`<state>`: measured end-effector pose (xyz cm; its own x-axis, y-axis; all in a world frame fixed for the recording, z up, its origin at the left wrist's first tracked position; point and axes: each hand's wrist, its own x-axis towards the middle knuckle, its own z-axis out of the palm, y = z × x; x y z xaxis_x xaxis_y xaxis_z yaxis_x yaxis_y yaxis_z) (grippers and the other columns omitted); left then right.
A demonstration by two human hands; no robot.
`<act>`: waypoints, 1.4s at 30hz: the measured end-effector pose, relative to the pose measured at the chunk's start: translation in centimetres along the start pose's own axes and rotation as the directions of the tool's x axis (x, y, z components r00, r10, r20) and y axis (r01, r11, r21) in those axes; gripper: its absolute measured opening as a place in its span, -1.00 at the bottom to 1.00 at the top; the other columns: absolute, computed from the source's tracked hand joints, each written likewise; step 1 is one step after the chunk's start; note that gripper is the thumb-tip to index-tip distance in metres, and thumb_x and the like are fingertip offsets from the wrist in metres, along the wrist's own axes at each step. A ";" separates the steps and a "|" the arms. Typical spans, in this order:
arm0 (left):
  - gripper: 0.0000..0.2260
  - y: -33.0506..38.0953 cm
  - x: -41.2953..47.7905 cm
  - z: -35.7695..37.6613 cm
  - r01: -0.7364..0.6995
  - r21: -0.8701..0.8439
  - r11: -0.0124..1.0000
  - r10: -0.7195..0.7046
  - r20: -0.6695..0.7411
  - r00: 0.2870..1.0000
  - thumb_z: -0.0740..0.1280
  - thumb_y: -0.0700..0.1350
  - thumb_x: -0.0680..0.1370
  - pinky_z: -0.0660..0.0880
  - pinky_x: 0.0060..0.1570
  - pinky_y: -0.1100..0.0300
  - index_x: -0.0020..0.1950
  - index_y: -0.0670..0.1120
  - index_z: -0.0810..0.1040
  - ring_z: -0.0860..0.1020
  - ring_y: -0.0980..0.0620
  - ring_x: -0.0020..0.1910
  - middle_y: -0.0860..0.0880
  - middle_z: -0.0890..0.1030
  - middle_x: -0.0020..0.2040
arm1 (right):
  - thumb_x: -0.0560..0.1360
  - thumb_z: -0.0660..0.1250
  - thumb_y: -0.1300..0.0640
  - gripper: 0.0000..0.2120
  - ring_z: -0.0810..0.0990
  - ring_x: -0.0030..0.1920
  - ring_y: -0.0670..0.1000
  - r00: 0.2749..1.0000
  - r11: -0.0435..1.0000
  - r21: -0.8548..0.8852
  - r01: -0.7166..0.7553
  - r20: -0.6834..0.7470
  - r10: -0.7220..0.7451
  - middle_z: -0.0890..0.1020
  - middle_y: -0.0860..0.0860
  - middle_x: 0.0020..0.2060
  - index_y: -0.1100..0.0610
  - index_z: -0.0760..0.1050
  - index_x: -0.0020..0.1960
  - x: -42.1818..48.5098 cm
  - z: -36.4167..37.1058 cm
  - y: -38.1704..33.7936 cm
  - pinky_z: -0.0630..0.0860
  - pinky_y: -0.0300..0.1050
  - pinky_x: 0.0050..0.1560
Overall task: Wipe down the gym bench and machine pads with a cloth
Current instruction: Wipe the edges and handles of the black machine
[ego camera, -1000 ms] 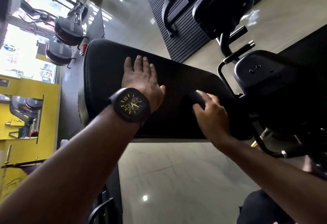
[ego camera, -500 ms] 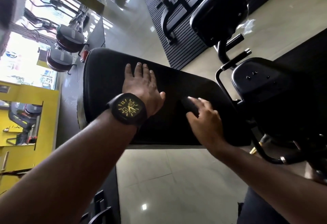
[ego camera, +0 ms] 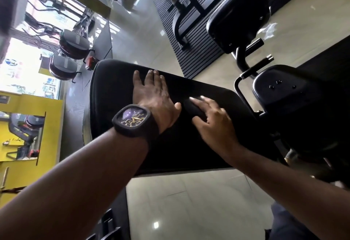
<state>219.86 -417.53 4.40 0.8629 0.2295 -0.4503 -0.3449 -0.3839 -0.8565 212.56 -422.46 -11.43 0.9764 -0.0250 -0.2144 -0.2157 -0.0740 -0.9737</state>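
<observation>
Fingers (ego camera: 151, 79) of the left hand (ego camera: 155, 95) lie straight and close together, released, palm down on the pad (ego camera: 117, 91) and holding nothing. Far left stands a yellow wall (ego camera: 28, 105) with a cut-out opening, and above it a bright window (ego camera: 22, 63). Just right of the window sit two round dark-red housings (ego camera: 73, 44), one beside the other. Next comes the pad, long, black and tilted in the view, its wide end toward the housings. The left forearm crosses its near edge, with a black square watch (ego camera: 132, 120) with gold marks on the wrist. The left thumb points toward the right hand (ego camera: 217, 124), near the cloth (ego camera: 191, 108) but apart from it. The cloth is a small dark bunch lying on the pad about midway along it, hard to tell from the black cover. The right hand lies over the cloth, its fingers (ego camera: 201, 103) reaching across the top and the thumb at the near side. They are blurred, so whether they grasp the cloth or only press it cannot be told. Right of the pad, a black seat (ego camera: 287, 97) with a few bolt heads sits on a black tube frame (ego camera: 239, 57), and a second black cushion (ego camera: 240, 10) stands above it. Behind these lies a ribbed black mat (ego camera: 198, 36). Pale glossy floor (ego camera: 189, 201) shows under the pad and both arms.
</observation>
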 end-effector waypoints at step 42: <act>-0.24 0.9 1.7 0.0 -0.022 -0.026 0.999 0.022 -0.017 1.000 -0.10 0.27 0.65 -0.28 0.50 -0.35 0.64 -0.23 -0.20 -0.24 -0.25 0.62 -0.24 -0.18 0.65 | 0.47 0.30 -0.01 -0.44 0.41 0.40 0.11 0.983 0.985 0.069 0.157 0.085 -0.162 0.35 -0.14 0.53 -0.26 0.42 0.46 8.2 0.5 -1.4 0.29 -0.03 0.45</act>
<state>221.05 -417.50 2.82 0.8614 0.2058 -0.4644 -0.3542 -0.4121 -0.8395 220.91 -422.05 -11.84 0.9956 0.0724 -0.0593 -0.0589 -0.0076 -0.9982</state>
